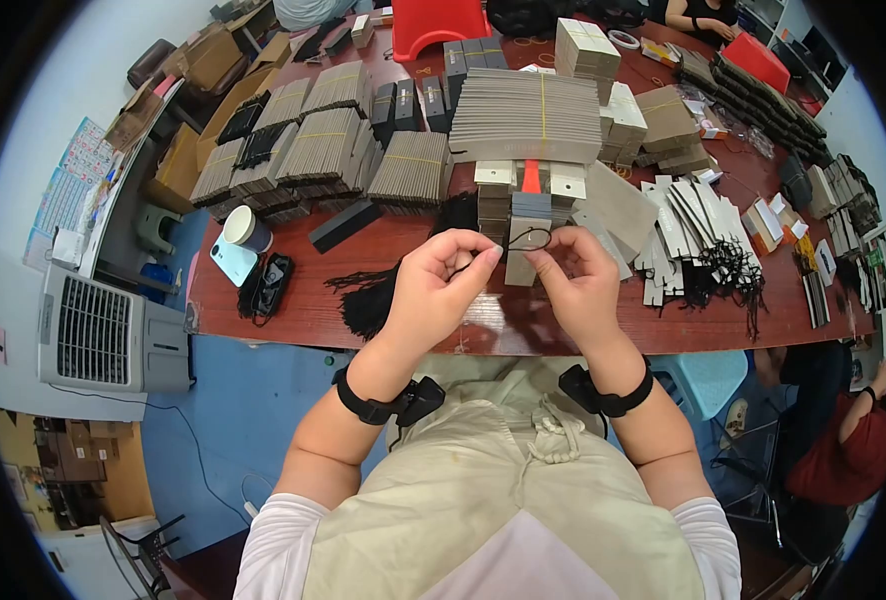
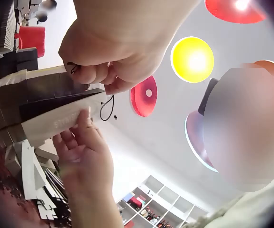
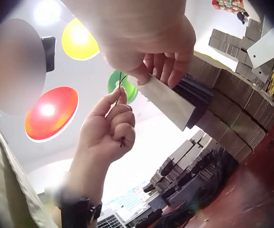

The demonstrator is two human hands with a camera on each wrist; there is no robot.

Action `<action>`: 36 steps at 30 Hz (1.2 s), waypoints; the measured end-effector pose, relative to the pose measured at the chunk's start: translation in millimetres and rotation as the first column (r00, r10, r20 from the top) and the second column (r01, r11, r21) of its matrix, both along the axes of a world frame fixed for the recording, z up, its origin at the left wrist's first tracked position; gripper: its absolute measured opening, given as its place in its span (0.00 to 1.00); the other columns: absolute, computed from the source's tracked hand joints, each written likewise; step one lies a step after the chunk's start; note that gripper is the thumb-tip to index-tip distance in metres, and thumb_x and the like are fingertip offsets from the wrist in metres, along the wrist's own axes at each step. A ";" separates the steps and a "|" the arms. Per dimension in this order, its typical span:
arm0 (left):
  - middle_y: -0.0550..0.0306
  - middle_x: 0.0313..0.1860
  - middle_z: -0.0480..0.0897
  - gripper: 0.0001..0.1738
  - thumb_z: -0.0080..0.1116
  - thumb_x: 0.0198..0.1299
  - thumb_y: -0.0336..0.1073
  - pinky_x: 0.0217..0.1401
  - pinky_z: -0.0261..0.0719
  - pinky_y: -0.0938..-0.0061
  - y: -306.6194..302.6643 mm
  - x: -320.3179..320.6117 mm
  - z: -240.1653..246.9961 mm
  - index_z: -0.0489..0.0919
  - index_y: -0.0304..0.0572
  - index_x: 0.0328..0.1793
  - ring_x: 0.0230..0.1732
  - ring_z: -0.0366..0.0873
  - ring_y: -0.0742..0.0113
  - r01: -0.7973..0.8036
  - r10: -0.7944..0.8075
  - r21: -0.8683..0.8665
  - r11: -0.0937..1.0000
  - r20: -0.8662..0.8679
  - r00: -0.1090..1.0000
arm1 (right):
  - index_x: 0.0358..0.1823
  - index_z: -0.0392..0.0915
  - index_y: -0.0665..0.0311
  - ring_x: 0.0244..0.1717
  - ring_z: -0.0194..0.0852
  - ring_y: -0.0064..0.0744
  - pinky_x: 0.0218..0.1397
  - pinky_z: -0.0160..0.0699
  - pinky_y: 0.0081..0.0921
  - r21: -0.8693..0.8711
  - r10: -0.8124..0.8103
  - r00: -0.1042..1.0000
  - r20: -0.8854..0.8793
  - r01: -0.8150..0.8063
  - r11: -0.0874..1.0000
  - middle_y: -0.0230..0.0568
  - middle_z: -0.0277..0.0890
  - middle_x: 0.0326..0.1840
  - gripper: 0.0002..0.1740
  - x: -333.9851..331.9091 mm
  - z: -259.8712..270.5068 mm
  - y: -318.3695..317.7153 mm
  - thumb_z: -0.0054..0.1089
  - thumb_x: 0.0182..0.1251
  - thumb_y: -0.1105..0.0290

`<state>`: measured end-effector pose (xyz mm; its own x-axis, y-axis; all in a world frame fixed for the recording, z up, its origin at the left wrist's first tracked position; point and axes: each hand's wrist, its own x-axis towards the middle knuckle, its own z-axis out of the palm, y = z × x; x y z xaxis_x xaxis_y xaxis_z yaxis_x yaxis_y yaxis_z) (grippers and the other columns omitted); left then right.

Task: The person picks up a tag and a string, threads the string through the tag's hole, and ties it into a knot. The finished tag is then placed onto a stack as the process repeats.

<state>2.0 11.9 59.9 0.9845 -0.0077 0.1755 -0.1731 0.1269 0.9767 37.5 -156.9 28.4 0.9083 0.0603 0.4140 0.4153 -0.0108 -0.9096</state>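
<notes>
A pale grey card tag (image 1: 520, 268) with printed lettering is held upright near the table's front edge. My right hand (image 1: 583, 285) pinches it close to its top end, thumb on one face. A thin black cord (image 2: 107, 108) loops out of that end. Between thumb and forefinger my left hand (image 1: 443, 280) pinches the cord, seen taut in the right wrist view. More black cord shows in the curled fingers of that hand (image 3: 108, 128). Right behind the tag stands a row of dark cards (image 1: 531, 205).
Behind the hands rises a long banded stack of grey cards (image 1: 528, 110). To the left lie a bundle of black cords (image 1: 373, 300), a paper cup (image 1: 246, 230) and a phone (image 1: 233, 260). Strung white tags (image 1: 698, 240) are heaped at right. A blue stool (image 1: 708, 380) stands below.
</notes>
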 end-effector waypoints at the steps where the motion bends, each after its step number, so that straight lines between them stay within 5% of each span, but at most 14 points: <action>1: 0.76 0.20 0.68 0.04 0.58 0.60 0.27 0.24 0.56 0.88 0.6 -0.3 -2.0 0.77 0.35 0.40 0.22 0.58 0.89 -0.014 0.014 0.028 1.000 0.008 1.000 | 0.32 0.73 0.68 0.26 0.74 0.19 0.29 0.73 0.16 -0.019 -0.004 1.000 0.008 0.005 1.000 0.36 0.75 0.28 0.10 0.2 0.4 0.2 0.67 0.55 0.74; 4: 0.76 0.20 0.67 0.04 0.58 0.60 0.28 0.24 0.56 0.88 2.4 0.2 -7.4 0.78 0.35 0.39 0.22 0.57 0.88 -0.057 0.056 0.084 0.995 0.016 0.998 | 0.36 0.71 0.67 0.26 0.73 0.25 0.29 0.73 0.20 -0.087 -0.091 0.996 0.004 0.091 0.992 0.36 0.73 0.28 0.17 -2.5 5.4 4.1 0.71 0.50 0.70; 8: 0.76 0.19 0.66 0.04 0.58 0.60 0.29 0.24 0.56 0.87 7.0 6.6 -22.2 0.78 0.35 0.39 0.21 0.57 0.88 -0.092 0.094 0.116 0.989 -0.009 0.996 | 0.41 0.67 0.66 0.27 0.69 0.40 0.30 0.71 0.32 -0.309 -0.253 0.871 0.422 0.400 0.863 0.38 0.67 0.28 0.27 3.4 15.1 15.9 0.75 0.43 0.67; 14: 0.74 0.21 0.70 0.05 0.59 0.60 0.28 0.26 0.58 0.88 11.3 -0.1 -15.7 0.78 0.35 0.40 0.23 0.60 0.87 -0.079 0.085 0.095 0.992 -0.067 0.994 | 0.38 0.69 0.66 0.27 0.75 0.42 0.29 0.74 0.30 -0.294 -0.272 0.842 0.466 0.438 0.850 0.42 0.75 0.31 0.21 3.5 9.2 12.4 0.73 0.46 0.70; 21: 0.75 0.22 0.71 0.05 0.60 0.59 0.29 0.26 0.58 0.88 11.9 -2.4 -22.0 0.78 0.36 0.40 0.23 0.61 0.88 -0.055 0.056 0.044 0.998 -0.032 0.998 | 0.33 0.73 0.66 0.28 0.74 0.41 0.29 0.74 0.30 -0.233 -0.238 0.635 0.735 0.566 0.791 0.43 0.77 0.32 0.15 4.5 12.2 -6.5 0.70 0.43 0.78; 30: 0.67 0.30 0.78 0.05 0.58 0.59 0.25 0.34 0.67 0.88 16.5 -7.5 -20.9 0.78 0.35 0.41 0.31 0.70 0.85 -0.012 0.018 0.076 0.997 -0.080 0.997 | 0.28 0.73 0.65 0.28 0.74 0.42 0.30 0.74 0.32 -0.340 -0.164 0.709 0.686 0.512 0.789 0.41 0.75 0.30 0.11 -2.8 19.1 -6.0 0.67 0.43 0.78; 36: 0.68 0.29 0.77 0.05 0.59 0.59 0.26 0.33 0.66 0.89 16.6 -10.5 -16.4 0.78 0.36 0.41 0.30 0.69 0.86 -0.009 0.013 0.075 0.997 -0.054 0.998 | 0.25 0.68 0.65 0.26 0.70 0.46 0.28 0.71 0.35 -0.725 -0.100 0.880 0.464 0.442 0.529 0.45 0.70 0.23 0.12 -26.0 51.4 -11.9 0.65 0.50 0.73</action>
